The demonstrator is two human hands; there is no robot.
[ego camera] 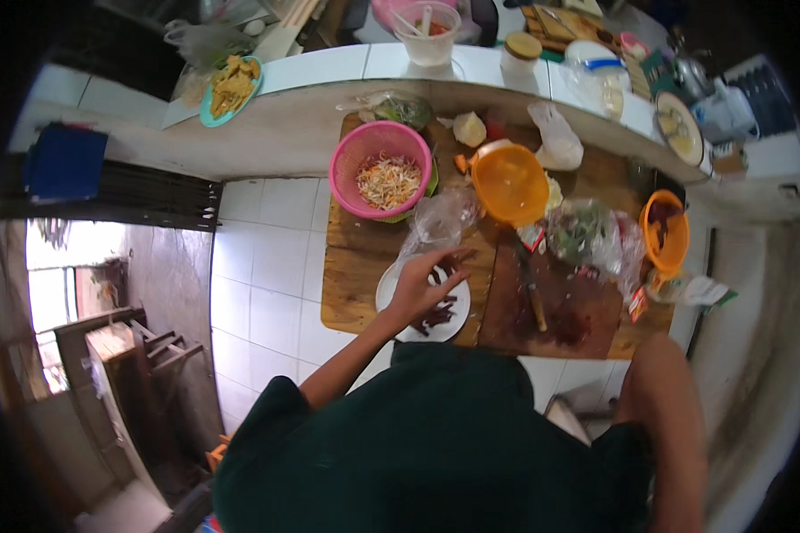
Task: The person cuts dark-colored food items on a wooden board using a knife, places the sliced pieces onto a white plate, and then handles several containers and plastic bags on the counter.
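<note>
My left hand (pixel 427 280) hovers over a white plate (pixel 463 313) with its thumb and fingers apart. Dark red strips of food (pixel 435 318) lie on the plate, partly hidden by the hand. A small dark bit shows near the fingertips; whether it sticks to them I cannot tell. My right hand is out of view; only that arm shows, hanging at the right. Right of the plate, a knife with a wooden handle (pixel 537 310) rests on a red-stained cutting board (pixel 573 313). Beyond the plate is a crumpled clear plastic bag (pixel 440 216).
Shredded vegetables (pixel 390 181) fill part of a pink colander (pixel 337 166). An orange bowl (pixel 510 183), bagged leafy greens (pixel 577 230) and an orange basket (pixel 684 233) with dark red pieces share the wooden table (pixel 347 266). A tiled ledge (pixel 320 66) behind holds a plate of fried food (pixel 233 86).
</note>
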